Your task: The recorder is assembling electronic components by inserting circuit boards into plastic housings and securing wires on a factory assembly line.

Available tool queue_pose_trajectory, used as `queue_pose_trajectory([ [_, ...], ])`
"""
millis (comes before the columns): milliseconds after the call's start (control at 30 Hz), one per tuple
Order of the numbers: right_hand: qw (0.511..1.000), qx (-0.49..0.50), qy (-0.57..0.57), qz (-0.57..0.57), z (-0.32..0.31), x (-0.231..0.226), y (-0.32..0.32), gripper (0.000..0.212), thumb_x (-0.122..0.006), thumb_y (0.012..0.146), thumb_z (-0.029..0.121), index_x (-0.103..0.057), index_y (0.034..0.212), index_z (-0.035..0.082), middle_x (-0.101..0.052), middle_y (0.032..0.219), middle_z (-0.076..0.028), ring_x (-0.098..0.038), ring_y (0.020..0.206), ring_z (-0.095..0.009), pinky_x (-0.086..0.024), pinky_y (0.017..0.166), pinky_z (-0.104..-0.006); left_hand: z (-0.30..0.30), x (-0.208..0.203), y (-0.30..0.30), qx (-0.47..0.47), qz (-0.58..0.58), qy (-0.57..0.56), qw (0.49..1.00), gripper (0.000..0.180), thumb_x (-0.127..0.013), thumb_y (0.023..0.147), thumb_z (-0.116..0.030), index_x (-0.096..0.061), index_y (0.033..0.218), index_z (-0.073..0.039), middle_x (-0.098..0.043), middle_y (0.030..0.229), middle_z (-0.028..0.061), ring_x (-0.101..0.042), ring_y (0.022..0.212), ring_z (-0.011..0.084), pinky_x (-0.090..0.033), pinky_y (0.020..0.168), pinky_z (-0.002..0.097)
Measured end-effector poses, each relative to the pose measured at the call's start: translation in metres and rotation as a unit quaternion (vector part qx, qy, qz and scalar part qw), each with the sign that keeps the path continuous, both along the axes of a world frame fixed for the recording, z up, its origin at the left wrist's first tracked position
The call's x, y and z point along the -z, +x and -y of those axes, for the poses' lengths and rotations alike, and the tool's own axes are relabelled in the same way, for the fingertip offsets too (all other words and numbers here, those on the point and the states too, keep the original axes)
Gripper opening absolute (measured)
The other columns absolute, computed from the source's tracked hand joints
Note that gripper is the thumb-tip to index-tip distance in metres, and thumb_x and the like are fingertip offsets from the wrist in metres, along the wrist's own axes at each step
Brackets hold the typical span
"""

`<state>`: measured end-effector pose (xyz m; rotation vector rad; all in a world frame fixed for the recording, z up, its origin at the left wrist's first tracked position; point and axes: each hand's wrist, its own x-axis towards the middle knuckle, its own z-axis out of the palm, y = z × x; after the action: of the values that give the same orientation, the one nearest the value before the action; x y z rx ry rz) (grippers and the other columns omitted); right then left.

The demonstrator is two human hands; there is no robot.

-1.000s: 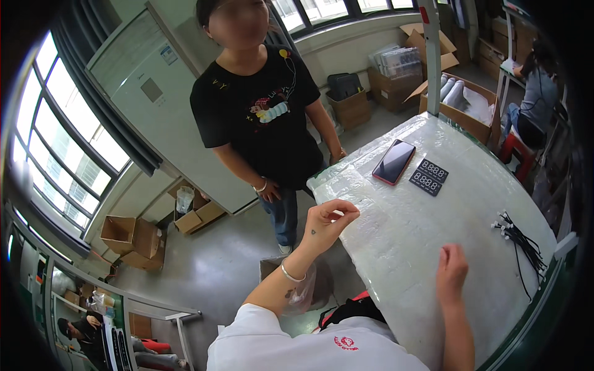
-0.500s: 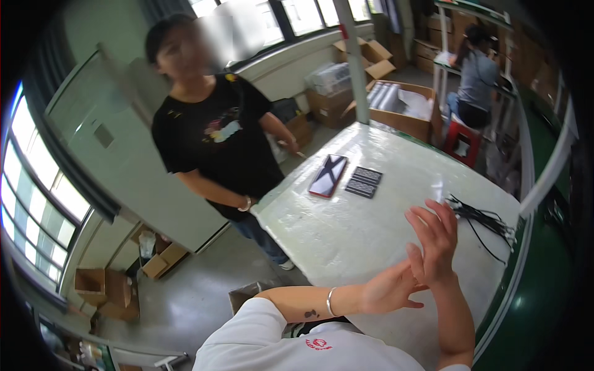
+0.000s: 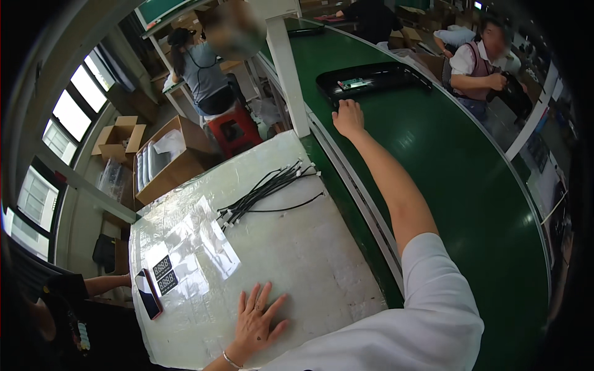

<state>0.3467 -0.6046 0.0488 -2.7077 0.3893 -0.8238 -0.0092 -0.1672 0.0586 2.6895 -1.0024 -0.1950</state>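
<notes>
My left hand (image 3: 257, 320) rests on the white-covered table (image 3: 309, 260) with its fingers spread, holding nothing. My right arm reaches out over the green conveyor belt (image 3: 408, 148). There my right hand (image 3: 349, 119), its fingers bent, is at the near left corner of a black plastic housing (image 3: 387, 77). A small green circuit board (image 3: 352, 83) shows inside the housing. On the table lies a bundle of black cables (image 3: 263, 193) with white connectors. Two small black digit display panels (image 3: 164, 274) lie beside a red-edged phone (image 3: 148, 295).
A white post (image 3: 286, 77) stands between the table and belt. One person in black (image 3: 68, 315) stands at the table's left side. Another works across the belt, holding a dark part (image 3: 513, 93). Open cardboard boxes (image 3: 179, 151) and a red stool (image 3: 234, 133) stand beyond the table.
My view has swung right toward the conveyor. My hands, close together above the table before, have parted: the left onto the tabletop, the right out to the black housing.
</notes>
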Motion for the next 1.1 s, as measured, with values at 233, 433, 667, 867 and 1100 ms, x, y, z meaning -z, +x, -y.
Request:
queue_pose_trajectory([
  [233,1.0,0.011,-0.004,-0.027,-0.029,0.025,0.116,0.018,-0.062,0.085,0.02,-0.062,0.096,0.005,-0.067,0.096,-0.02,-0.066,0.092,-0.036,-0.054,0.076,-0.0491,-0.019,0.008,-0.01,-0.104,-0.02,-0.011,0.994,0.059,-0.056,0.087,-0.046,-0.046,0.139,-0.021,-0.024,0.155,0.0122,-0.023,0.141,0.0349,-0.013,0.114,0.0557],
  [433,0.975,-0.003,-0.176,-0.135,0.026,0.025,0.104,0.023,-0.058,0.087,0.023,-0.055,0.105,0.008,-0.062,0.096,-0.015,-0.06,0.089,-0.035,-0.049,0.075,-0.046,-0.026,0.019,-0.011,-0.035,-0.028,-0.093,0.995,0.062,-0.051,0.089,-0.041,-0.039,0.144,-0.017,-0.02,0.156,0.0125,-0.016,0.144,0.0346,-0.011,0.115,0.0555],
  [667,0.964,-0.159,-0.201,0.072,0.067,0.025,0.049,0.025,-0.053,0.092,0.016,-0.057,0.112,0.001,-0.06,0.107,-0.021,-0.057,0.105,-0.037,-0.046,0.09,-0.0463,-0.021,0.018,-0.016,0.003,-0.018,-0.143,0.99,0.065,-0.055,0.086,-0.04,-0.04,0.142,-0.011,-0.02,0.155,0.0178,-0.015,0.143,0.0377,-0.009,0.115,0.057],
  [867,0.978,-0.105,-0.174,-0.034,0.216,0.029,-0.082,0.041,-0.055,0.094,0.02,-0.05,0.128,-0.002,-0.052,0.127,-0.022,-0.048,0.121,-0.037,-0.036,0.105,-0.0438,-0.031,0.023,-0.014,0.024,0.002,-0.113,0.993,0.064,-0.051,0.09,-0.042,-0.036,0.144,-0.011,-0.019,0.156,0.0151,-0.016,0.144,0.036,-0.011,0.114,0.0572],
  [1100,0.991,0.041,-0.124,0.013,0.181,-0.053,-0.266,0.031,-0.065,0.084,0.017,-0.061,0.11,0.001,-0.064,0.103,-0.018,-0.061,0.098,-0.035,-0.047,0.086,-0.0409,-0.03,0.007,-0.005,-0.026,0.026,-0.054,0.998,0.061,-0.061,0.085,-0.039,-0.045,0.138,-0.013,-0.031,0.152,0.0138,-0.027,0.139,0.0369,-0.016,0.112,0.0575],
])
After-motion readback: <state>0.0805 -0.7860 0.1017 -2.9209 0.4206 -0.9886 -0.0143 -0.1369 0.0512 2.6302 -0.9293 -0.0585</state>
